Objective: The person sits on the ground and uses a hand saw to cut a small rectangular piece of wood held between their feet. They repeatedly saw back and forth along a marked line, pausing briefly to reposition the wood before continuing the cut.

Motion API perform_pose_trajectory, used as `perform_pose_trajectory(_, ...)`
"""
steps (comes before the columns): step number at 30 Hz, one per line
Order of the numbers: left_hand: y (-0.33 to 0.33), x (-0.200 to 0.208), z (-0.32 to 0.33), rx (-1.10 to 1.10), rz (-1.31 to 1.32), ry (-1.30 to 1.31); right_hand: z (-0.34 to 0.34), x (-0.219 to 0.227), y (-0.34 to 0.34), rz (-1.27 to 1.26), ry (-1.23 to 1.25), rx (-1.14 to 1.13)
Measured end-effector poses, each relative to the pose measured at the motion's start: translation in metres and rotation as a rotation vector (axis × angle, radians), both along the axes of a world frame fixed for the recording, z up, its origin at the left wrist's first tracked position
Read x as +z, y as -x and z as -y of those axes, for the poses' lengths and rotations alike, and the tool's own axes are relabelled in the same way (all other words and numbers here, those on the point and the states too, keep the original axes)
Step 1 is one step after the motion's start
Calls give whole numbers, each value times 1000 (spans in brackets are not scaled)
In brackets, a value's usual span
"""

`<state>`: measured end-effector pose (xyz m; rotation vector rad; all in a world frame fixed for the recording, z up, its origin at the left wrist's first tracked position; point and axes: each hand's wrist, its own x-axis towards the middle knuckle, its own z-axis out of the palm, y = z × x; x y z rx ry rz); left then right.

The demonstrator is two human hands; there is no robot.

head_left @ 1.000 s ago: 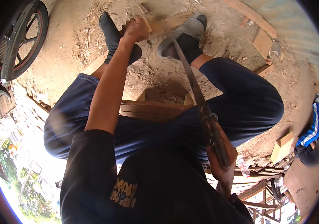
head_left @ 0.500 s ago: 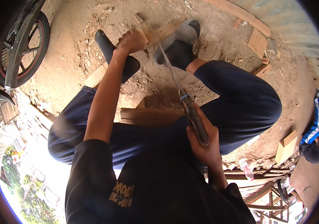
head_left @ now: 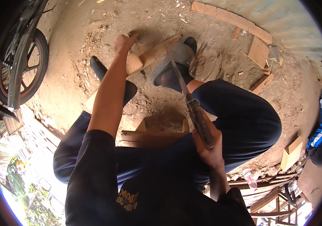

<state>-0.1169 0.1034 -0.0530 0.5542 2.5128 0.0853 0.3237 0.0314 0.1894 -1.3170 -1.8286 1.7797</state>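
My left hand hovers over the dirt just beyond a small wood block. Its thumb sticks out to the right, while the other fingers are mostly hidden behind the hand; no held thing shows. The block rests against a long wooden plank that lies slantwise on the ground, its far end beside my sandaled right foot. Wrapped round the dark handle of a long-bladed machete, my right hand is near my right thigh. The blade points up and away, its tip passing above the plank.
A wooden piece lies close by, between my legs. Bricks line the back right by a corrugated metal sheet, with a loose board nearby. A motorbike wheel stands at left. A plastic bottle lies at lower right.
My left hand has come off the wood block and moved slightly left and beyond it. The block now shows fully. My right hand still holds the machete, lowered slightly in view.
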Motion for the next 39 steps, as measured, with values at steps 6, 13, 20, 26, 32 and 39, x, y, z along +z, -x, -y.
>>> perform_pose_trajectory(6,-9,5,-31,26,-72,-36,-2,-9,9,-7,38,-27)
perform_pose_trajectory(13,-9,41,-77,40,-16,-711,-2,-12,9,13,-39,2)
perform_pose_trajectory(20,-21,91,28,-705,70,49,15,-7,11,-78,-87,41)
perform_pose_trajectory(26,-77,90,105,-536,-85,8,29,3,24,-54,-100,126)
perform_pose_trajectory(32,-68,84,116,-539,-69,-107,37,3,31,-128,-222,133)
perform_pose_trajectory(39,-80,99,101,-608,-101,-46,38,-5,21,-113,-253,82)
